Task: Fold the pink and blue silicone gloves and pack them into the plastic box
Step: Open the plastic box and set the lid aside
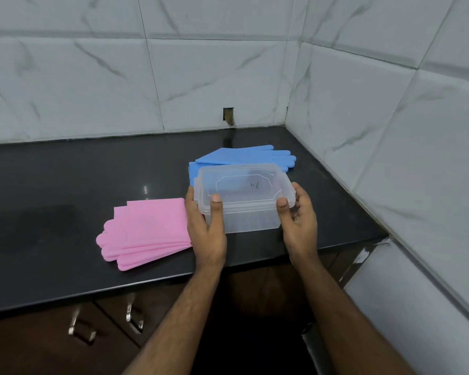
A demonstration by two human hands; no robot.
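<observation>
head view: plastic box [244, 196] gripped between both hands [252, 220].

left hand [205, 228] + right hand [299, 226] grip lidded plastic box [244, 204] | pink gloves [144, 234] left | blue gloves [244, 155] behind

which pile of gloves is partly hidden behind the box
The blue gloves: the plastic box covers their near edge. The pink gloves lie in full view beside the left hand.

Dim, soft lighting; glare spot on countertop [145, 189]; wide-angle edge distortion.
</observation>
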